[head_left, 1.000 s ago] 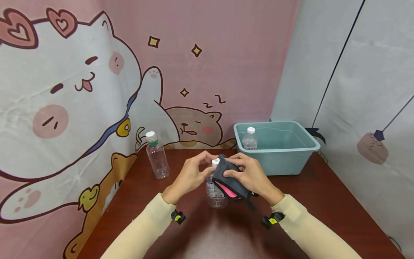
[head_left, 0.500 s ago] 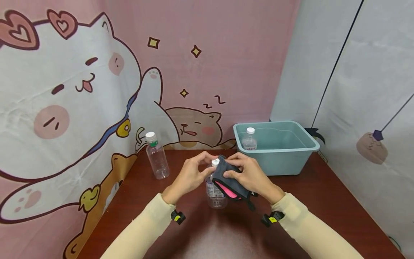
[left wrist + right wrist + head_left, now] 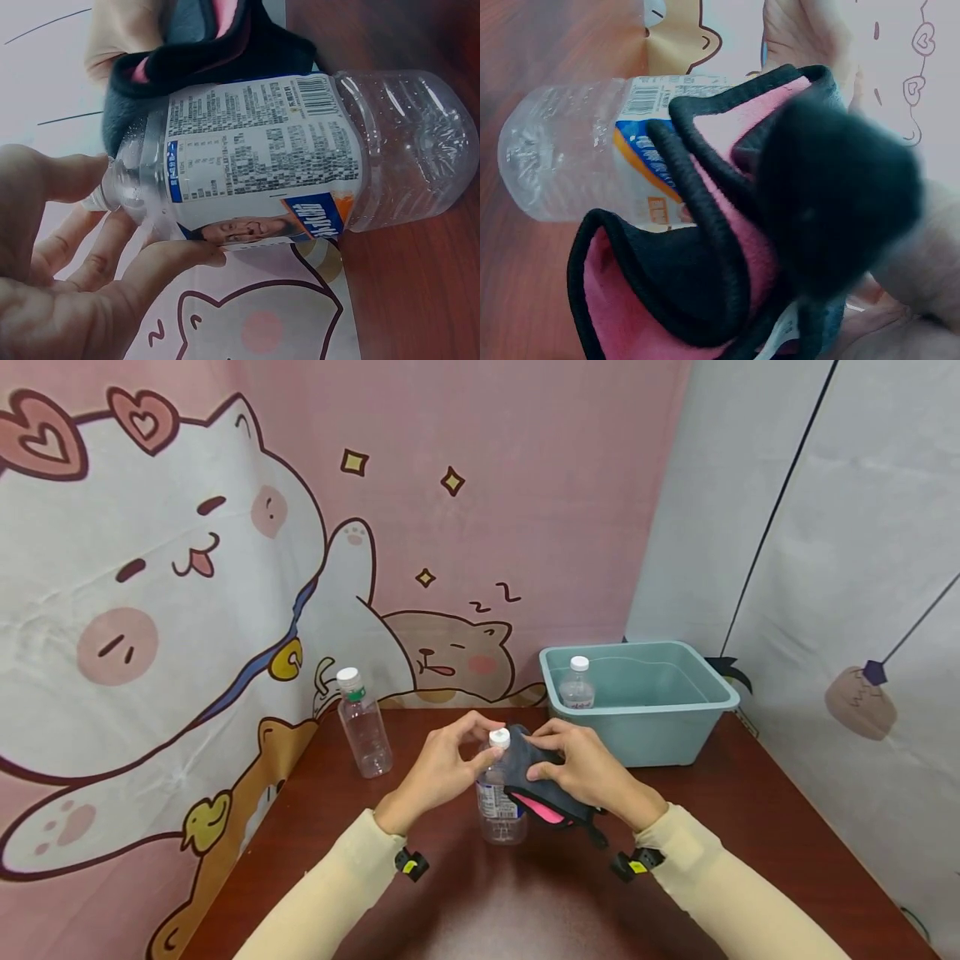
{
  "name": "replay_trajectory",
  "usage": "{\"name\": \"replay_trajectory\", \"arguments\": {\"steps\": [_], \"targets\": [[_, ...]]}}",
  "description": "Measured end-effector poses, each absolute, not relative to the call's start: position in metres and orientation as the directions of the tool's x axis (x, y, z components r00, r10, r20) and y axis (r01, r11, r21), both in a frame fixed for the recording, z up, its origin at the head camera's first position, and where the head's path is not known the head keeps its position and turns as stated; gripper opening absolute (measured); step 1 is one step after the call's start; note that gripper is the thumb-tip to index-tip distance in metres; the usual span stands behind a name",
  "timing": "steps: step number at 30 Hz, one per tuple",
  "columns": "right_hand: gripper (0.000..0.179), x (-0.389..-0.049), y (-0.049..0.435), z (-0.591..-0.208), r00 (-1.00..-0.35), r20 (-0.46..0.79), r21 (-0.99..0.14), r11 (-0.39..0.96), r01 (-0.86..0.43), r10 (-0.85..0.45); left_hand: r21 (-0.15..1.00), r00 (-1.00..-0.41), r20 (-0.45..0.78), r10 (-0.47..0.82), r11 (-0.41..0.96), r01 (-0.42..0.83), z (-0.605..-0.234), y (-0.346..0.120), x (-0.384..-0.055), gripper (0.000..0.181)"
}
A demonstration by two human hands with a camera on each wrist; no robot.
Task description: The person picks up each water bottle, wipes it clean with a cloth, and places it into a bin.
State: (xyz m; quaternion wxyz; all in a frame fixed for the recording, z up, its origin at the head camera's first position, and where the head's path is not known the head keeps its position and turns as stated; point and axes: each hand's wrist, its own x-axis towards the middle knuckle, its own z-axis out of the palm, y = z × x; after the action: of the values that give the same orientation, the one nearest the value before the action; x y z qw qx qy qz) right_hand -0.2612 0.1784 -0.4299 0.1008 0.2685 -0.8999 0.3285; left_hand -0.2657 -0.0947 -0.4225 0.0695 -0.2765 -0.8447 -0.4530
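Head view: the bottle stands upright between left hand, pinching its capped neck, and right hand, gripping cloth against its right

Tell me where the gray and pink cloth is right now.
In the head view, the cloth is right of centre, gripped by the right hand against the middle bottle, in front of the teal bin.

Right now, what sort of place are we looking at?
Probably an indoor work corner, though I can't tell which building. A reddish-brown table stands against a cartoon-print backdrop, and a pale blue tub with a bottle in it sits on top.
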Motion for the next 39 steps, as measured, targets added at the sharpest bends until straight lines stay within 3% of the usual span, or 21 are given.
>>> {"name": "replay_trajectory", "arguments": {"steps": [6,15,24,32,39], "targets": [[0.053,-0.262,0.185,-0.444,-0.821,0.363,-0.494,0.656,-0.570,-0.440,0.729,-0.843,0.362,0.399,0.442,0.522,-0.421,-0.093,-0.264,0.035],[0.033,-0.267,0.186,-0.480,-0.813,0.299,-0.478,0.660,-0.580,-0.499,0.722,-0.844,0.358,0.398,0.455,0.521,-0.419,-0.094,-0.262,0.035],[0.032,-0.272,0.185,-0.508,-0.795,0.261,-0.463,0.651,-0.601,-0.548,0.728,-0.851,0.346,0.395,0.460,0.509,-0.418,-0.093,-0.261,0.036],[0.027,-0.277,0.180,-0.521,-0.750,0.227,-0.385,0.650,-0.656,-0.622,0.716,-0.840,0.362,0.403,0.456,0.528,-0.421,-0.093,-0.265,0.034],[0.032,-0.277,0.180,-0.521,-0.766,0.218,-0.454,0.632,-0.628,-0.605,0.713,-0.837,0.371,0.402,0.454,0.534,-0.421,-0.095,-0.264,0.035]]}}
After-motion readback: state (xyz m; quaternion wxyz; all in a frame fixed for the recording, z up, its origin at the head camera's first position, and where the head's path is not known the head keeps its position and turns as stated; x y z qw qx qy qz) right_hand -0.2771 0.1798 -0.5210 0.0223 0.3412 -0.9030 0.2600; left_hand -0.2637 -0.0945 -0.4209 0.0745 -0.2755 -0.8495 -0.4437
